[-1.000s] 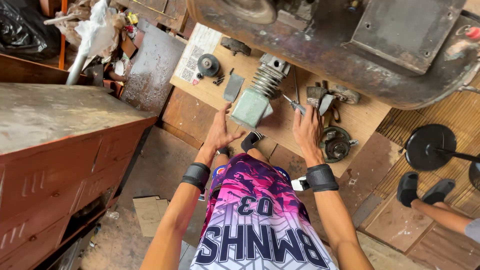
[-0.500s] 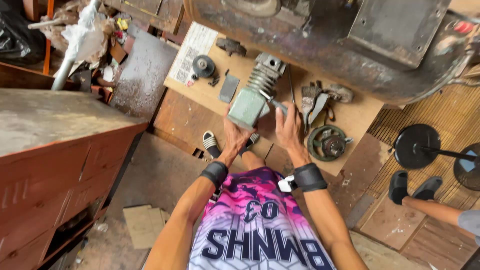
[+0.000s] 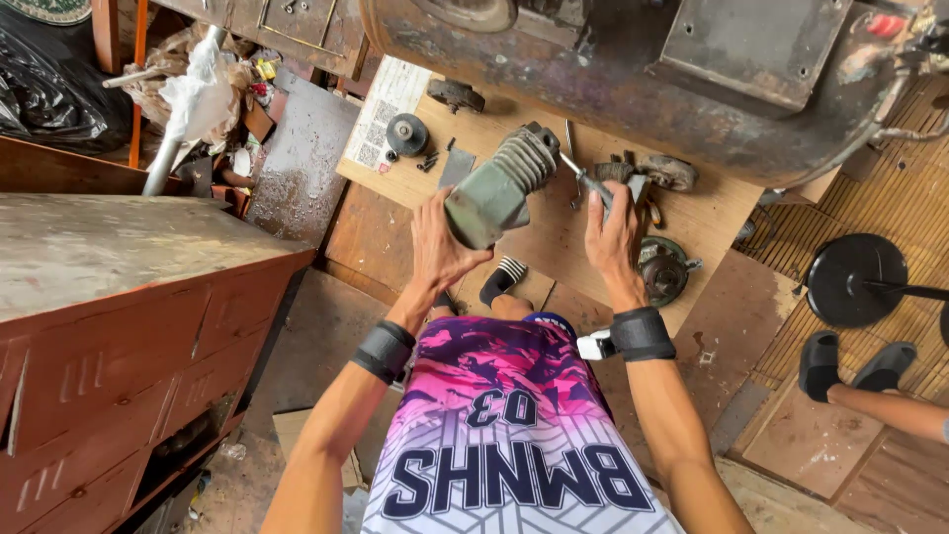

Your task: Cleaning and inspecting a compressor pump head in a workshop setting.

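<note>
Finned cylinder (image 3: 497,190) now lifted; left hand (image 3: 440,247) cups it; right hand (image 3: 613,229) grips screwdriver (image 3: 585,179).

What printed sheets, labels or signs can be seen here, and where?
Printed paper sheet: flat on the far left corner of the wooden board, rectangular, white with dark square code patterns.
Lettered jersey: on the person, pink, purple and white.
No screens in view.

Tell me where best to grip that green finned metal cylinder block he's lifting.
Probably the smooth green boxy base of the green finned metal cylinder block, from below and the left, as the left hand does: its flat faces seat a palm, while the ribbed grey end, tilted up and away, looks harder to hold.
</note>
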